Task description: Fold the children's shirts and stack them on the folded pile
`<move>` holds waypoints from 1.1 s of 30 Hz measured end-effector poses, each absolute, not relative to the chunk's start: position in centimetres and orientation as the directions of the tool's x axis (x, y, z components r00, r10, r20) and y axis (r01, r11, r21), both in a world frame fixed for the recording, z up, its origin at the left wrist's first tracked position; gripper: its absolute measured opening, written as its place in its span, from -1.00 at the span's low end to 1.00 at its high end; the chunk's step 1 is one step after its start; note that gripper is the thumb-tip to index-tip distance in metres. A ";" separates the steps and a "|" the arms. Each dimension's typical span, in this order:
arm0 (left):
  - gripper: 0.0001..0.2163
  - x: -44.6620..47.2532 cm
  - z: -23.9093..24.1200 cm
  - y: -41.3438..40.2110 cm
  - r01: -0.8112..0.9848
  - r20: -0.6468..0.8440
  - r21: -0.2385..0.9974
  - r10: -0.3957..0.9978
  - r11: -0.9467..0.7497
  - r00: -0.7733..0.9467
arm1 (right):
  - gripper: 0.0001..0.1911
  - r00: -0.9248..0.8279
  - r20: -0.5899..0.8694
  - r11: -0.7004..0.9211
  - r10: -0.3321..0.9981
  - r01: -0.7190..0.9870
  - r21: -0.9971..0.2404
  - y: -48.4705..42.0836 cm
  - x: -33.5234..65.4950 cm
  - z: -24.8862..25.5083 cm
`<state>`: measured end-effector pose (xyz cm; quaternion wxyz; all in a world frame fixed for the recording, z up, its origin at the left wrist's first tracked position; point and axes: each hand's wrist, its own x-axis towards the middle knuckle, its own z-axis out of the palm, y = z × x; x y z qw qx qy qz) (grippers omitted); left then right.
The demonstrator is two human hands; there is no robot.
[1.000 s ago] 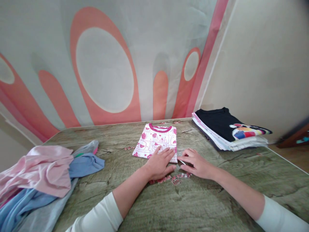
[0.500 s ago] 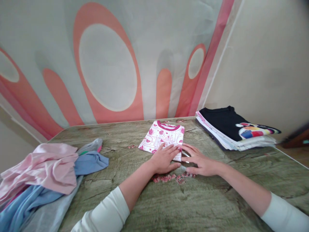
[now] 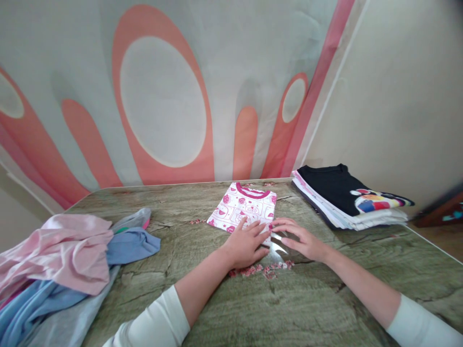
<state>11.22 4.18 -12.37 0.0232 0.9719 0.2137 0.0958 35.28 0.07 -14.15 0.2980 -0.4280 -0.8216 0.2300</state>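
A folded white T-shirt with pink prints and a pink collar [image 3: 249,205] lies on the wood-patterned table, its neckline toward the far edge. My left hand [image 3: 247,245] rests flat on the shirt's near part, fingers outstretched, hiding some of it. Beside the shirt's right edge is my right hand [image 3: 298,238], its fingers apart and slightly bent, the fingertips close to the fabric. Whether they touch it I cannot tell. Nothing shows in its grasp.
A heap of loose clothes, with a pink garment [image 3: 68,248] on top, lies at the left. Toward the back right is a stack of folded clothes topped by a black T-shirt [image 3: 329,188]. The table [image 3: 289,303] meets a patterned wall [image 3: 224,58] behind.
My right hand's thumb has lifted from the table and drawn in toward its fingers. The left hand stays flat on the shirt. The view has shifted slightly.
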 end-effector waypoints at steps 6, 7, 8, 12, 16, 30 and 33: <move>-0.57 12.1 -12.7 1.0 0.531 0.179 0.109 0.542 -0.841 0.821 | -0.50 -0.530 0.179 0.552 0.829 0.720 -0.421 -0.8 33.5 -13.3; -0.57 12.3 -12.8 0.7 0.538 0.174 0.113 0.550 -0.835 0.817 | -0.49 -0.539 0.144 0.548 0.830 0.740 -0.390 -1.0 33.2 -13.2; -0.56 12.4 -12.9 0.6 0.540 0.167 0.118 0.552 -0.833 0.817 | -0.47 -0.536 0.117 0.538 0.836 0.760 -0.365 -1.0 32.9 -13.1; -0.52 12.7 -12.8 0.4 0.534 0.109 0.135 0.548 -0.834 0.829 | -0.44 -0.475 0.097 0.481 0.875 0.827 -0.292 -0.2 32.6 -13.5; -0.48 12.5 -12.6 0.5 0.525 0.081 0.157 0.541 -0.836 0.837 | -0.40 -0.396 0.118 0.413 0.911 0.877 -0.245 2.5 33.6 -14.7; -0.53 10.8 -11.5 2.0 0.452 0.129 0.231 0.488 -0.861 0.863 | -0.32 0.097 0.171 -0.057 0.981 0.973 -0.223 11.9 36.9 -17.5; -0.57 8.6 -11.6 4.4 0.617 0.197 0.222 0.655 -0.755 0.730 | -0.34 0.104 0.233 -0.053 0.967 0.975 -0.216 10.4 35.4 -17.4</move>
